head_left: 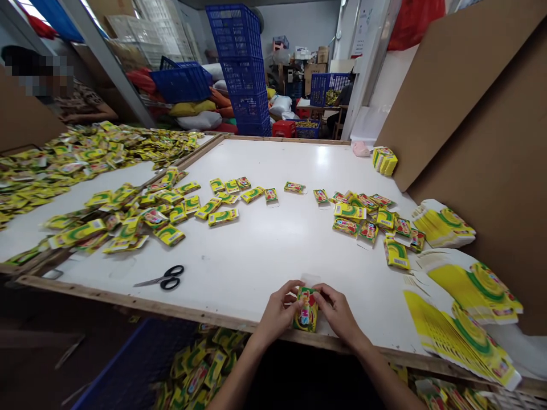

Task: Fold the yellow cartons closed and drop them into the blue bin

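Observed: a small yellow-and-green packet [306, 310] is held upright between both hands at the near edge of the white surface [273, 250], its lower end level with the wooden rim. The left hand [277, 310] has its fingers [290, 287] clamped on the packet's left edge and top. The right hand [339, 312] grips the right edge in the same way, thumb in front. A pale translucent tab shows just above the packet; whether it belongs to the packet cannot be told. Scissors [164, 278] lie shut on the surface, well apart to the left. Loose packets [367, 219] lie ahead to the right, with a larger heap [128, 213] to the left. Flat printed cartons [465, 319] fan out at the right edge. A blue crate [128, 364] of similar packets sits below the rim. Assessment: the two-sided pinch looks sound for working the top of the packet. The grip would be best kept on the edges, not the printed face, with light pressure so the contents are not crushed. The packet should be held over the surface and not beyond the rim, so that a slip lands it on the surface.
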A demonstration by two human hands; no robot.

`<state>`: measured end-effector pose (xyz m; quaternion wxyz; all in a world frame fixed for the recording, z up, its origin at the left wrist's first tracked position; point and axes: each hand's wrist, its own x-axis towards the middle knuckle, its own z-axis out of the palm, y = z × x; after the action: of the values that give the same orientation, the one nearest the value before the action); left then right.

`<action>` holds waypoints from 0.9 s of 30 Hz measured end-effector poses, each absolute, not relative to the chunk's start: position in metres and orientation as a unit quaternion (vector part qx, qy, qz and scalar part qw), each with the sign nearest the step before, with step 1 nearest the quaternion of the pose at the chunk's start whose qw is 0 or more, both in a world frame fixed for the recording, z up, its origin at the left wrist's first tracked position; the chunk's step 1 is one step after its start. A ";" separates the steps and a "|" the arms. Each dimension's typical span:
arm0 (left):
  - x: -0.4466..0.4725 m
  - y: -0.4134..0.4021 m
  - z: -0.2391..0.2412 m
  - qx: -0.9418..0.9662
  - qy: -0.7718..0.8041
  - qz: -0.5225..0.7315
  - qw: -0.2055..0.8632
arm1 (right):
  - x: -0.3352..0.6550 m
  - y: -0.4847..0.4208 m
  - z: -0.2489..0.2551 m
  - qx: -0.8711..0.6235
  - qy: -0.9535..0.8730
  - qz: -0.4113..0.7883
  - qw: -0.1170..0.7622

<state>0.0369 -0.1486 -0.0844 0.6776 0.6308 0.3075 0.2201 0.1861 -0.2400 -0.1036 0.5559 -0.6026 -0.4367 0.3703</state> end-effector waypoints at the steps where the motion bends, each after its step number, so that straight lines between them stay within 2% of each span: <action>1: 0.037 -0.148 -0.084 0.636 0.309 0.211 0.674 | 0.187 -0.239 -0.103 -0.604 -0.448 0.370 0.545; 4: 0.039 -0.145 -0.084 0.642 0.306 0.224 0.667 | 0.186 -0.236 -0.102 -0.612 -0.466 0.336 0.543; 9: 0.042 -0.144 -0.083 0.615 0.259 0.290 0.686 | 0.181 -0.237 -0.103 -0.620 -0.423 0.295 0.591; 17: 0.041 -0.149 -0.075 0.705 0.302 0.287 0.573 | 0.174 -0.245 -0.097 -0.617 -0.444 0.265 0.594; 27: 0.055 -0.152 -0.074 0.623 0.352 0.309 0.627 | 0.177 -0.236 -0.084 -0.665 -0.402 0.268 0.570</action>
<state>0.0547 -0.1520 -0.0735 0.6265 0.6232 0.3517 0.3089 0.1766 -0.2356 -0.0839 0.5697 -0.6650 -0.4018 0.2679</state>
